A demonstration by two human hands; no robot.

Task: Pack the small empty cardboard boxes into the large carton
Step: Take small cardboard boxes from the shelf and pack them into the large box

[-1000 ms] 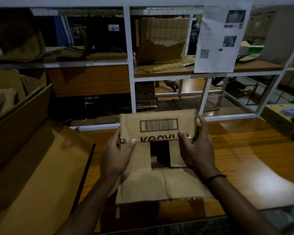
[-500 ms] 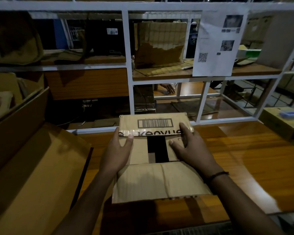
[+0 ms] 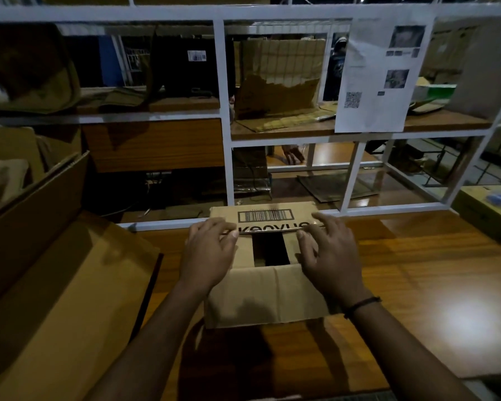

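Dim light falls over a brown wooden bench (image 3: 417, 270) backed by a white metal shelving frame (image 3: 227, 157) with a printed sheet of paper (image 3: 382, 76) hung on it; both forearms reach in from the lower edge, converging on the small cardboard box (image 3: 261, 311) that sits at mid-bench just in front of the frame's lowest rail.

The left hand (image 3: 207, 253) lies palm down on the box's left side, fingers loosely bent and their tips at the edge of the far flap (image 3: 265, 217), pressing rather than closing round anything; the right hand (image 3: 329, 256) mirrors it on the right side, fingers spread and curved, tips resting on that same flap, a dark wristband (image 3: 362, 305) on its wrist.

Between the hands a dark opening (image 3: 271, 250) shows, too black to see inside; the side flaps are mostly covered by the palms; the box's walls are hidden under the near flap (image 3: 289, 285), which folds out towards the person; the lower parts of the printed letters under the barcode are cut off at the fold.

The box stands with its open top up, its long axis running left to right along the bench; the barcoded flap points away, toward the shelves.

The large carton (image 3: 55, 285) stands open at the left, just beside the box but apart from it, partly cut off by the picture's edge.
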